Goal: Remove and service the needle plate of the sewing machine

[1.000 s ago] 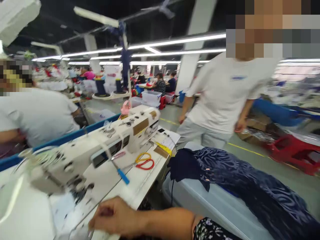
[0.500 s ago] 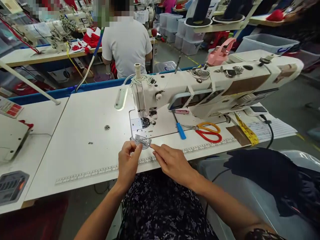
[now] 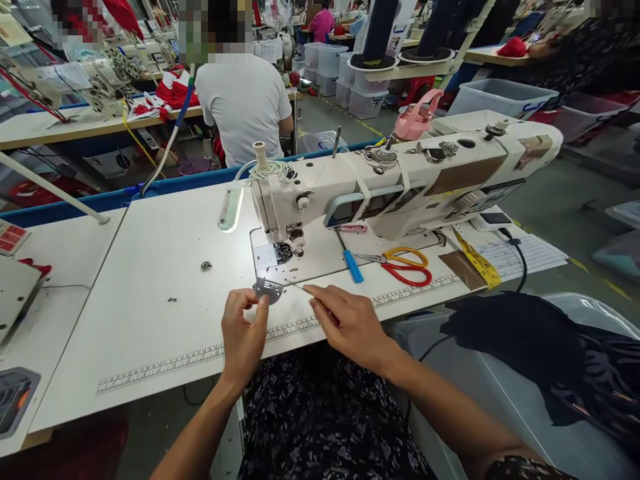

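Observation:
My left hand (image 3: 244, 337) pinches a metal needle plate (image 3: 269, 289) between thumb and fingers, tilted up over the table's front part. The plate's narrow slots are visible. My right hand (image 3: 350, 327) is closed on a thin metal tool (image 3: 295, 285), whose tip points toward the plate with a small gap between them; its exact kind is too small to tell. Beyond both hands stands a white sewing machine (image 3: 320, 183) with its hook area (image 3: 283, 253) uncovered under the needle. A small metal part (image 3: 206, 266) lies on the tabletop to the left.
A blue-handled screwdriver (image 3: 353, 267) and scissors (image 3: 407, 267) with orange and red handles lie right of the hands. A yellow tape measure (image 3: 477, 260) hangs near the edge. Dark fabric (image 3: 520, 353) fills a bin at right. A person in a white shirt (image 3: 243, 100) sits ahead.
The needle plate has been tilted, and the tool's tip in my right hand has come away from it to the right. The whole view has shifted slightly.

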Available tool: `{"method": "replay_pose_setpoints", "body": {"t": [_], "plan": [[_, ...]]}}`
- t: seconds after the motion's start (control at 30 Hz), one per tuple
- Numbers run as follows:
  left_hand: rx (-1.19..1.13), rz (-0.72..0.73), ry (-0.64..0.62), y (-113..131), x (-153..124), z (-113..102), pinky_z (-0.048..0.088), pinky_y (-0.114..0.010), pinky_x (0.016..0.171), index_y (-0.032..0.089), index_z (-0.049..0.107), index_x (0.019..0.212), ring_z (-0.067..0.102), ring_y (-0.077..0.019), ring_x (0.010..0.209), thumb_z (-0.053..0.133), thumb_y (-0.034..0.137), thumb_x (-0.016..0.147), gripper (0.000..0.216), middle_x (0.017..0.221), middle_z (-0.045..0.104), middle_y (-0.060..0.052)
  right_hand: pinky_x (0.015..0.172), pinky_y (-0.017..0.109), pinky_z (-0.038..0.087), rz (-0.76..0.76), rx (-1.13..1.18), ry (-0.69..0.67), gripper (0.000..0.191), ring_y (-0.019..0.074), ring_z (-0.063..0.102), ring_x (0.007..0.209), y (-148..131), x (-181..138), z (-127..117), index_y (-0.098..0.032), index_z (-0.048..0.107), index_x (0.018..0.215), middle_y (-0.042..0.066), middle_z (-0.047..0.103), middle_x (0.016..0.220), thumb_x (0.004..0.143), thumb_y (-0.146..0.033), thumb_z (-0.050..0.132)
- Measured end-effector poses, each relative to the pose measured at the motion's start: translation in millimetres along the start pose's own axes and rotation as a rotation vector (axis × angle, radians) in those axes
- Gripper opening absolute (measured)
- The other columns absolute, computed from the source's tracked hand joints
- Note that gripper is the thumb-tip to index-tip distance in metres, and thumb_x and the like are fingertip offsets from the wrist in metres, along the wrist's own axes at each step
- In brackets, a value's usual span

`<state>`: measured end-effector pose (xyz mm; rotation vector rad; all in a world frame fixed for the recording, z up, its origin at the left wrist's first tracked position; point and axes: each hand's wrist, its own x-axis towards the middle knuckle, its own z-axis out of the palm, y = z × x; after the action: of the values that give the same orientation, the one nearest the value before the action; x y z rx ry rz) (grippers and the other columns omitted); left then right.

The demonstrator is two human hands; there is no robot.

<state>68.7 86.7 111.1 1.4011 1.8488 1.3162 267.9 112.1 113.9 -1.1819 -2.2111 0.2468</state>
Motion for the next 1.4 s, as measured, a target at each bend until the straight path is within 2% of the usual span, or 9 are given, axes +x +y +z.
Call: {"method": "replay_pose_setpoints", "body": {"t": [0.23,0.33,0.5,0.63,0.77,0.93,1.07,1.27,1.4], "plan": [[-0.055,-0.037,-0.063,5.3,-5.2,-1.5,0.045,-0.029,0.077,0.022,0.059,0.077,0.055,-0.0160,0.085,0.059,0.041,0.090,0.023,0.088,0.058,0.000,0.063,0.023,0.040,-0.060,0.100,-0.032,0.034,0.0102,0.061,0.071,-3.1,-3.5,11.0,-0.016,0.064,0.126,0.003,0.071,0.086,0.103,-0.026,0.042],[-0.107,-0.091,-0.113,-2.8,4.1,-9.6,0.045,-0.030,0.079,0.022,0.060,0.079,0.056,-0.0160,0.085,0.060,0.044,0.090,0.025,0.088,0.060,0.000,0.062,0.024,0.038,-0.082,0.053,-0.150,0.036,0.0107,0.061,0.070,6.5,2.5,5.0,-0.020,0.063,0.129,0.002,0.071,0.086,0.104,-0.031,0.040],[0.078,-0.042,0.084,-22.3,42.1,-31.2,0.044,-0.031,0.074,0.021,0.065,0.079,0.056,-0.0164,0.082,0.064,0.041,0.085,0.021,0.090,0.063,-0.001,0.062,0.026,0.034,0.120,-0.299,-0.300,0.039,0.0161,0.064,0.082,34.5,46.7,-12.3,-0.028,0.056,0.138,0.005,0.072,0.110,0.104,-0.037,0.040],[0.167,0.185,0.171,-33.5,65.7,-29.8,0.046,-0.033,0.080,0.020,0.060,0.075,0.058,-0.0184,0.091,0.063,0.035,0.084,0.017,0.090,0.061,-0.002,0.062,0.027,0.031,0.049,-0.501,-0.429,0.034,0.0217,0.061,0.095,45.8,81.3,-8.7,-0.023,0.065,0.121,0.009,0.069,0.114,0.103,-0.025,0.037],[0.230,0.309,0.207,-38.9,69.7,-17.1,0.046,-0.034,0.080,0.021,0.057,0.075,0.059,-0.0191,0.092,0.060,0.031,0.087,0.016,0.089,0.060,-0.003,0.065,0.031,0.031,-0.074,-0.612,-0.401,0.035,0.0271,0.054,0.108,43.3,91.0,0.8,-0.017,0.067,0.110,0.012,0.067,0.115,0.095,-0.005,0.038],[0.245,0.353,0.205,-45.0,68.2,-13.1,0.046,-0.034,0.080,0.020,0.057,0.075,0.059,-0.0183,0.089,0.060,0.030,0.087,0.016,0.089,0.060,-0.003,0.065,0.033,0.030,-0.153,-0.613,-0.338,0.033,0.0258,0.052,0.103,42.2,92.2,5.5,-0.015,0.069,0.103,0.012,0.067,0.109,0.091,0.000,0.042],[0.262,0.354,0.188,-48.7,68.1,-14.2,0.047,-0.034,0.081,0.020,0.057,0.075,0.058,-0.0177,0.087,0.060,0.030,0.088,0.017,0.088,0.059,-0.003,0.062,0.032,0.028,-0.085,-0.625,-0.258,0.040,0.0239,0.052,0.100,44.2,89.5,6.4,-0.017,0.067,0.113,0.011,0.067,0.110,0.094,-0.001,0.036],[0.255,0.359,0.171,-48.7,67.6,-12.3,0.047,-0.035,0.082,0.020,0.058,0.074,0.058,-0.0181,0.088,0.060,0.028,0.087,0.015,0.089,0.060,-0.003,0.060,0.031,0.026,-0.106,-0.627,-0.321,0.043,0.0235,0.052,0.098,46.2,82.3,8.0,-0.017,0.068,0.115,0.011,0.067,0.105,0.091,0.002,0.037],[0.270,0.358,0.179,-49.2,67.5,-12.6,0.047,-0.036,0.083,0.020,0.057,0.073,0.059,-0.0182,0.087,0.061,0.029,0.087,0.016,0.088,0.060,-0.002,0.061,0.031,0.027,-0.074,-0.669,-0.244,0.043,0.0234,0.050,0.097,47.6,82.1,9.4,-0.014,0.066,0.120,0.013,0.066,0.104,0.092,0.001,0.037]]}}
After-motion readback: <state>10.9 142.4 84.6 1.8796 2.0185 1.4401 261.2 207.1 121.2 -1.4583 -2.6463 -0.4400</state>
